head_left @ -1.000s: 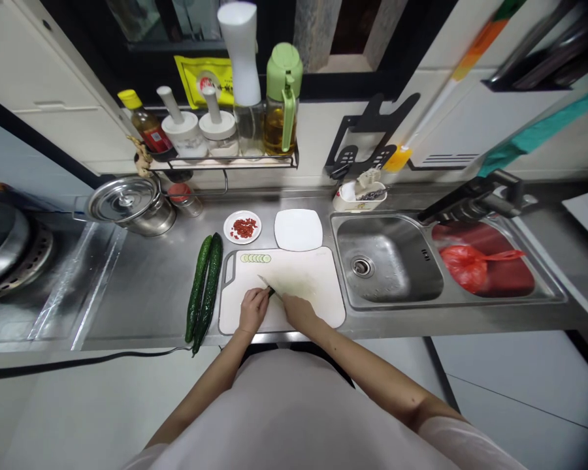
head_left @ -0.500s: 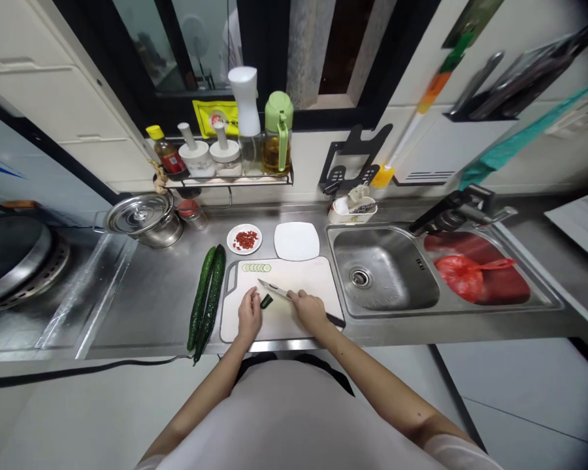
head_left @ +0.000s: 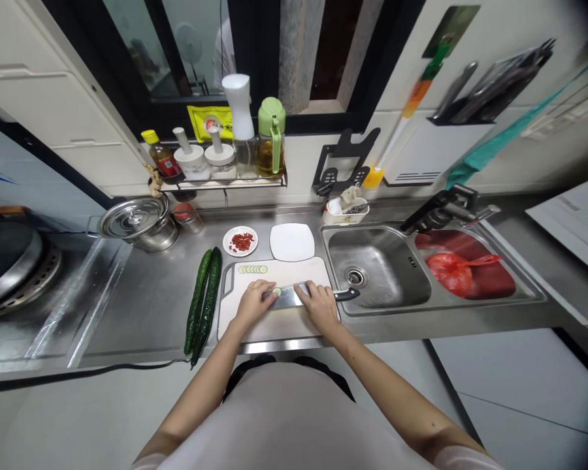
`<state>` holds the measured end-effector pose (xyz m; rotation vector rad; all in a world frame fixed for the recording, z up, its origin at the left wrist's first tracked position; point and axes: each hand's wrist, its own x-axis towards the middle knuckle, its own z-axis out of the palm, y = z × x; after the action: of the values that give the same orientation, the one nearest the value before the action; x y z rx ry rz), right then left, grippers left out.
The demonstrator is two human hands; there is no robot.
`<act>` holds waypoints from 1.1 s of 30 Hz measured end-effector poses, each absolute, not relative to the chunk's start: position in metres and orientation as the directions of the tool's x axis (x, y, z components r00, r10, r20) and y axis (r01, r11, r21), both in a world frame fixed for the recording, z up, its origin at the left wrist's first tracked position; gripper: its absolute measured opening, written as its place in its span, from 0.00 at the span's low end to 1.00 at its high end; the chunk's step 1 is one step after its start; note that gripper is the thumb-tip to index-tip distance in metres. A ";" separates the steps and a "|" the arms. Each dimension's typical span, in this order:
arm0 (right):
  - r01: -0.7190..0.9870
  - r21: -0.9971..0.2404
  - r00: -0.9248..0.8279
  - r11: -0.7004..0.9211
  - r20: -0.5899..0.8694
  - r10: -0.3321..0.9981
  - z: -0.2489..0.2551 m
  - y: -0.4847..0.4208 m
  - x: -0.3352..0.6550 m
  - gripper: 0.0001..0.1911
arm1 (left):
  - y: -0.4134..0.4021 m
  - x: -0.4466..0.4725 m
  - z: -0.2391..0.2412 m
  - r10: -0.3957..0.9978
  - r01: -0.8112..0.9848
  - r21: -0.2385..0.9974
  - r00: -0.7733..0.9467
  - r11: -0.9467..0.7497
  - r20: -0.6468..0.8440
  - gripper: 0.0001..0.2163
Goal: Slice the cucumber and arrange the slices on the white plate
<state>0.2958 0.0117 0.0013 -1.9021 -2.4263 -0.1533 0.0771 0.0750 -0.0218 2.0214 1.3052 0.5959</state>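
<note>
My left hand [head_left: 253, 303] is over the left half of the white cutting board [head_left: 274, 329], its fingers closed round a short cucumber piece [head_left: 277, 291] whose pale cut face shows at the blade's left end. A kitchen knife [head_left: 288, 297] lies low above the board, its broad blade between my hands and its black handle sticking out to the right past the board's edge. My right hand [head_left: 319, 305] grips the knife by the blade, not the handle. Several thin cucumber slices [head_left: 253, 269] lie in a row at the board's upper left.
Two whole cucumbers [head_left: 204, 303] lie left of the board. Behind it are a small plate of chopped red pieces [head_left: 240, 242] and a white square plate [head_left: 292, 242]. The sink [head_left: 379, 267] is to the right, a lidded steel pot [head_left: 144, 224] to the left.
My right hand has left the handle for the blade, and the knife has turned with its handle farther right. My left hand has moved up and taken the cucumber piece from the board.
</note>
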 end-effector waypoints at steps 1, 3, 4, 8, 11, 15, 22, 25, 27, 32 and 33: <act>0.970 0.044 -0.241 0.238 0.109 0.964 0.002 0.011 0.296 0.24 | 0.075 0.080 -0.019 0.907 0.637 0.706 0.421 -0.310 0.019 0.14; 0.972 0.040 -0.236 0.233 0.115 0.965 0.002 0.010 0.296 0.23 | 0.073 0.085 -0.017 0.902 0.661 0.679 0.431 -0.320 0.006 0.13; 0.973 0.037 -0.232 0.229 0.115 0.966 0.001 0.009 0.296 0.23 | 0.072 0.087 -0.016 0.903 0.668 0.672 0.429 -0.319 0.002 0.13; 0.972 0.044 -0.233 0.229 0.107 0.967 -0.003 0.006 0.299 0.23 | 0.071 0.092 -0.019 0.907 0.673 0.671 0.420 -0.312 0.000 0.10; 0.969 0.068 -0.245 0.239 0.108 0.963 -0.010 0.004 0.302 0.23 | 0.070 0.094 -0.020 0.912 0.681 0.669 0.409 -0.299 -0.009 0.11; 0.963 0.094 -0.263 0.253 0.122 0.957 -0.016 0.003 0.305 0.24 | 0.071 0.097 -0.018 0.909 0.666 0.697 0.414 -0.267 -0.047 0.08; 0.968 0.082 -0.245 0.236 0.123 0.962 -0.020 0.008 0.308 0.24 | 0.086 0.102 -0.023 0.948 0.629 0.772 0.291 -0.087 -0.130 0.02; 0.975 0.050 -0.222 0.217 0.108 0.969 -0.022 0.010 0.310 0.24 | 0.099 0.101 -0.031 0.964 0.601 0.797 0.168 0.065 -0.205 0.03; 0.978 0.033 -0.207 0.205 0.089 0.974 -0.023 0.010 0.312 0.24 | 0.110 0.098 -0.037 0.972 0.612 0.782 0.087 0.119 -0.216 0.04; 0.984 0.005 -0.180 0.180 0.059 0.982 -0.026 0.008 0.316 0.24 | 0.138 0.095 -0.046 0.983 0.673 0.729 0.016 0.127 -0.185 0.04; 0.984 0.004 -0.176 0.176 0.059 0.983 -0.027 0.007 0.317 0.24 | 0.143 0.095 -0.048 0.983 0.679 0.724 0.018 0.122 -0.182 0.03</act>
<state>0.3172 0.0071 -0.0266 -1.9887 -2.3759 -0.0637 0.0952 0.1433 -0.0480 1.6230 1.7276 0.5728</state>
